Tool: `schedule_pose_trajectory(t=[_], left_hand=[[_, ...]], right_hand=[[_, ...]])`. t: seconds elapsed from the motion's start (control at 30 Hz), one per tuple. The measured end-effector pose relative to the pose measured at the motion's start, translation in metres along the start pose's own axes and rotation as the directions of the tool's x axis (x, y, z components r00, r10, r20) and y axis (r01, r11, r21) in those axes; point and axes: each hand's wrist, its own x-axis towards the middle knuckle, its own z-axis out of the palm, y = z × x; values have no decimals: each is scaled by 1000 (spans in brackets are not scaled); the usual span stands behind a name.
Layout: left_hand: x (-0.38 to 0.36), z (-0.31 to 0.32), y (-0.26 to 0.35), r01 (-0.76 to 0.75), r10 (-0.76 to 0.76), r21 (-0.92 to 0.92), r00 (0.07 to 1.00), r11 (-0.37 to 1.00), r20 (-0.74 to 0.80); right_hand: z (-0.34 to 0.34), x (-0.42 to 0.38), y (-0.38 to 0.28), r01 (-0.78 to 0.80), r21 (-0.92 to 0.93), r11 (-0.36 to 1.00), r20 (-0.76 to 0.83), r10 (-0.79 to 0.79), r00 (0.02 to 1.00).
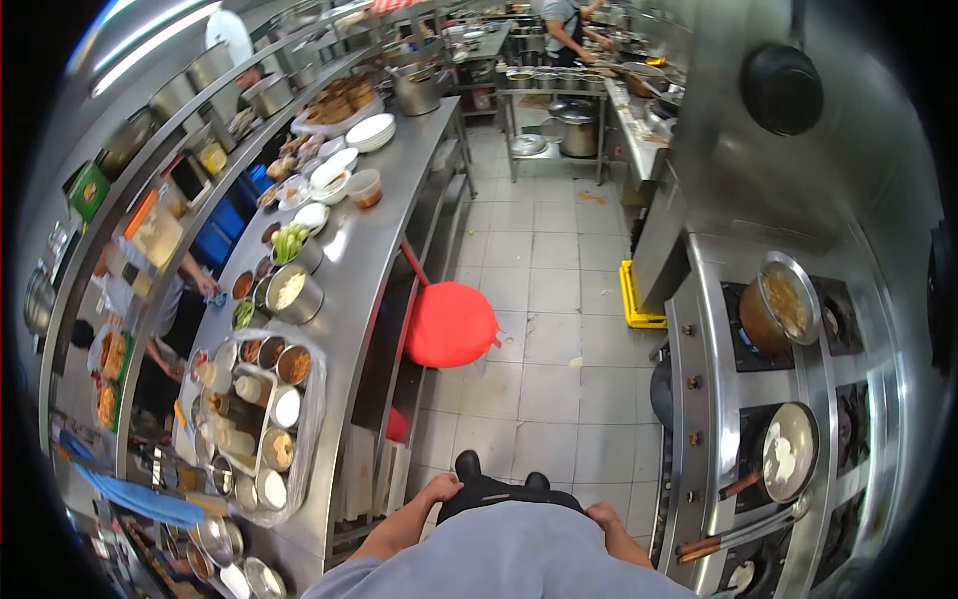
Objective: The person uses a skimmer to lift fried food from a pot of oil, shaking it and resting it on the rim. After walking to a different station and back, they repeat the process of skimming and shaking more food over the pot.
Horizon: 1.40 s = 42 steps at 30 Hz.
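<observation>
My left hand (440,488) rests low against my waist, fingers curled, with nothing in it. My right hand (603,516) hangs at my right hip, mostly hidden by my grey shirt, and holds nothing that I can see. I stand in a kitchen aisle on a tiled floor (539,319). A long steel counter (369,250) runs on my left and a stove line (728,399) on my right. Neither hand touches either of them.
A red stool (451,324) stands by the counter. The counter holds bowls, a tray of condiment tubs (259,419) and stacked plates (371,132). The stove carries a pot (780,304) and a pan (786,451). Another person (569,25) works at the far end, and someone's arm (190,275) shows behind the shelf.
</observation>
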Motion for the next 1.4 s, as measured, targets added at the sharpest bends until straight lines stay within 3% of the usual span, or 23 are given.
schedule_pose_trajectory(t=[0.13,0.3,0.53,0.6,0.67,0.7,0.73,0.83,0.87,1.07,1.17,1.27,1.4], left_hand=[[-6,-10,15,7,-7,6,1000,1000,-4],[1,-27,37,-20,13,-39,987,999,-157],[36,-25,23,0,1,12,998,1000,-61],[45,-37,23,11,-12,-7,999,1000,-52],[54,-55,26,17,-16,-27,1000,999,23],[61,-64,25,20,-18,-36,998,999,60],[74,-67,16,-51,51,29,999,998,-5],[92,-88,9,-20,25,-43,995,999,98],[94,-95,8,-87,87,-6,994,996,72],[138,-119,-12,-42,49,-48,987,998,150],[147,-140,-14,-65,67,-18,986,998,153],[169,-154,-30,-68,81,-75,980,995,184],[195,-176,-46,-53,48,17,976,998,212]], right_hand=[[1,-15,-8,64,-47,997,9,-64,998],[-13,-20,-2,-57,-26,998,-26,56,998],[-32,-15,23,-87,111,990,-177,106,979],[-37,-26,7,-58,-132,990,-227,27,974],[-25,-2,20,39,-281,959,-142,-82,986],[-18,0,17,-29,-146,989,-181,2,983],[-11,2,6,-87,-9,996,-211,83,974],[7,0,-35,-76,102,992,-275,101,956],[15,4,-44,-66,122,990,-291,100,951],[51,-3,-101,-51,129,990,-216,78,973],[70,-15,-124,-89,145,985,-332,133,934],[89,-6,-116,-64,10,998,-397,63,916],[101,-13,-122,-114,171,979,-449,181,875]])
